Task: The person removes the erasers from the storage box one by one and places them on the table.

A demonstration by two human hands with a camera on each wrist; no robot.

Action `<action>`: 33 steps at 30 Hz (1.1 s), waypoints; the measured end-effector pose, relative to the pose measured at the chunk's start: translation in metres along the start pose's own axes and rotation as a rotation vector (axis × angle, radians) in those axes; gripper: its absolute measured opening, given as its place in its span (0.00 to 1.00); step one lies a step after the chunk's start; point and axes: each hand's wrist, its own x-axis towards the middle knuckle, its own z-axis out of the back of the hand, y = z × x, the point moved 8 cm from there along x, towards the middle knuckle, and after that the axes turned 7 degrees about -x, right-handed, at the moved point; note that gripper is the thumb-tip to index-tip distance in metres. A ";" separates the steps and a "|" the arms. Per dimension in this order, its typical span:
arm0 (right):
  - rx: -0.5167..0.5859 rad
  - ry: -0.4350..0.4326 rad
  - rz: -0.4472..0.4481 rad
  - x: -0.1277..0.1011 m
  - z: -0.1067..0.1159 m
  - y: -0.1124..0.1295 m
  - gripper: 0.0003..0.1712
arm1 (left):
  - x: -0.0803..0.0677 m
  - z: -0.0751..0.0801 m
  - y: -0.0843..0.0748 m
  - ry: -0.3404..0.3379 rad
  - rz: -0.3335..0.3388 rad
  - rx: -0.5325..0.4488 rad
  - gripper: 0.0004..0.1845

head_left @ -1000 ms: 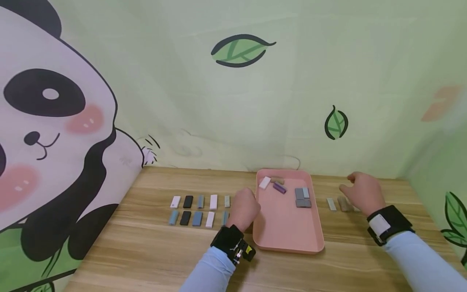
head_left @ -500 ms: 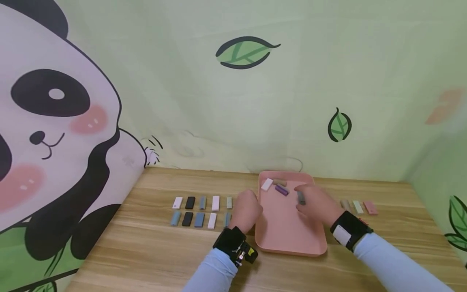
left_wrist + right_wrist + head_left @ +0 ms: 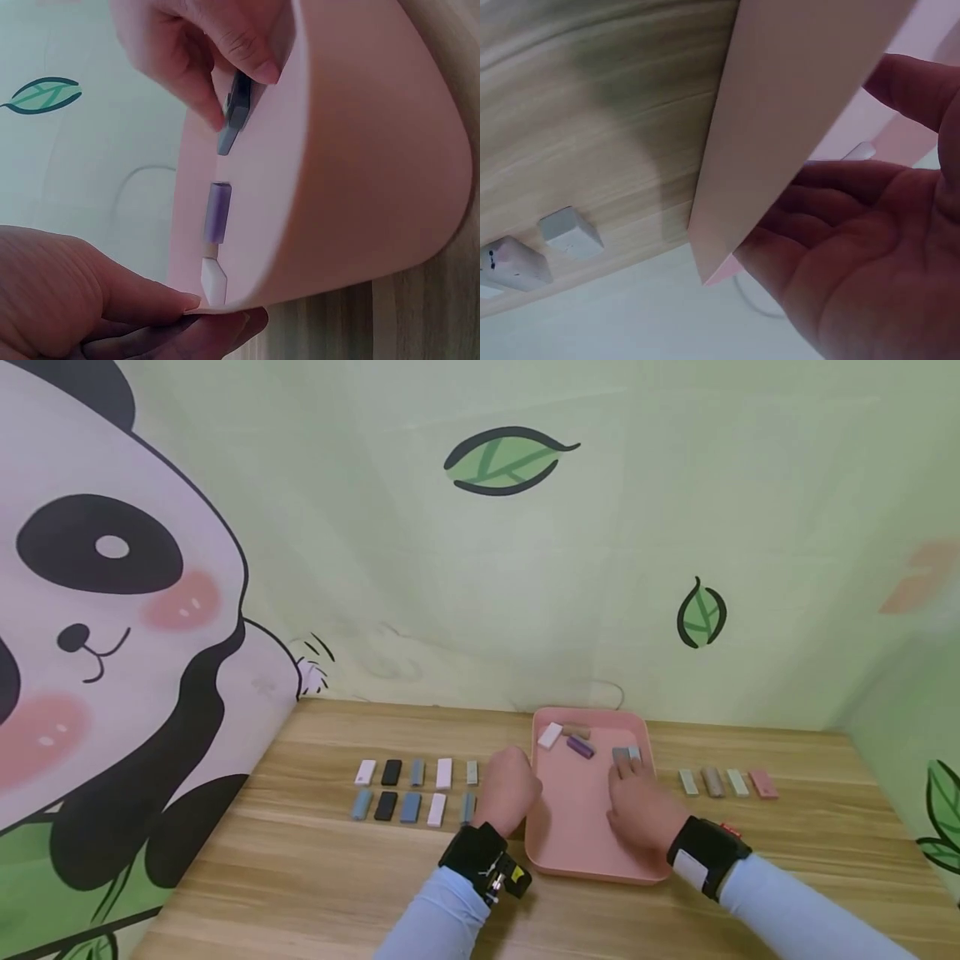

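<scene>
The left hand [image 3: 510, 792] pinches the left rim of a pink tray [image 3: 577, 843]; in the left wrist view its thumb [image 3: 142, 300] lies inside the rim, fingers outside. Inside the tray, the right hand [image 3: 645, 806] rests its fingertips on a cluster of small grey blocks [image 3: 620, 752], its fingers extended and its thumb apart. A light blue block [image 3: 633, 752] belongs to this cluster; the hand hides the nearer part. At the tray's far left lie a white block [image 3: 550, 736], a brown piece [image 3: 576, 732] and a purple piece [image 3: 581, 747].
Left of the tray, two rows of small blocks, including a black one [image 3: 392, 772] and a blue one [image 3: 410, 807], lie on the wooden table [image 3: 315, 877]. Several more, including a pink block [image 3: 763, 783], line up on the right. A printed cloth wall [image 3: 375, 568] stands behind.
My right hand has moved left from the blocks at right into the tray, carrying a grey block to the cluster, and its fingers now touch the cluster. The left hand stays on the rim.
</scene>
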 end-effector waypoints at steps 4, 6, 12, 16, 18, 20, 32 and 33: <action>-0.010 0.045 -0.004 -0.002 -0.004 0.003 0.36 | 0.000 0.000 0.001 0.009 0.020 -0.013 0.05; -0.002 0.059 -0.009 -0.001 -0.007 0.003 0.36 | -0.001 0.000 0.001 0.012 0.026 -0.019 0.05; -0.030 0.031 0.025 -0.004 -0.007 0.006 0.31 | -0.002 0.001 -0.001 0.004 0.013 -0.034 0.05; -0.083 -0.046 0.081 -0.007 -0.003 0.009 0.24 | -0.002 0.002 -0.001 0.008 0.019 -0.032 0.05; -0.062 -0.091 0.093 -0.008 0.000 0.007 0.18 | -0.002 0.002 -0.001 0.009 0.020 -0.027 0.04; 0.019 -0.118 0.087 -0.006 0.001 0.003 0.10 | -0.002 0.002 -0.001 0.011 0.026 -0.023 0.04; 0.151 -0.196 0.082 0.010 0.001 -0.016 0.06 | -0.002 0.002 -0.002 0.003 0.010 -0.020 0.06; 0.154 -0.196 0.082 0.009 0.002 -0.016 0.06 | -0.002 0.002 -0.002 0.003 0.010 -0.023 0.05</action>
